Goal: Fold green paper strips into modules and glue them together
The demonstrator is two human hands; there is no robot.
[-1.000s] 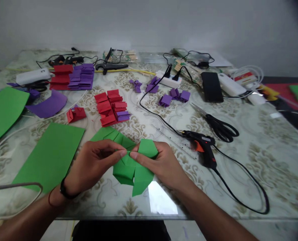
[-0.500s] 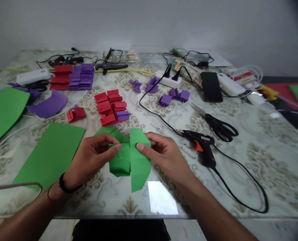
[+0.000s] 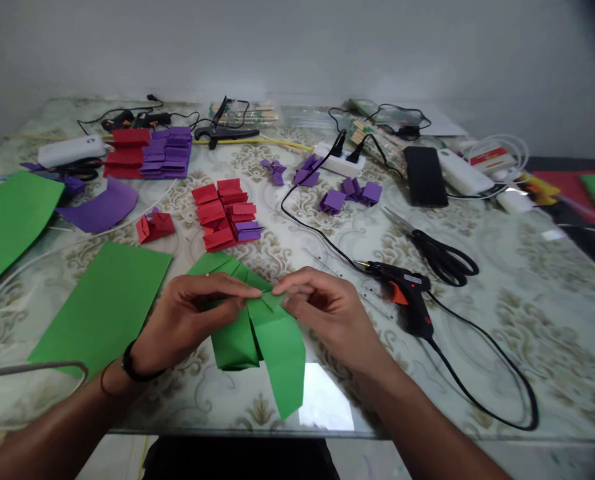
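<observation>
Paper (image 3: pixel 282 353), green, folded: left hand (image 3: pixel 185 317), right hand (image 3: pixel 336 317), each grip apparently pinching it.

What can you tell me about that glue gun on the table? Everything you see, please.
The glue gun lies on its side on the patterned table, right of the right hand and apart from it. Its black body looks plastic, with an orange trigger, a pale label and a small red light. The metallic nozzle points left; a black cord loops from the end of the handle.

Glue gun (image 3: pixel 415 308), scissors (image 3: pixel 426 247) and folded paper (image 3: pixel 283 347) suggest a craft workspace.
</observation>
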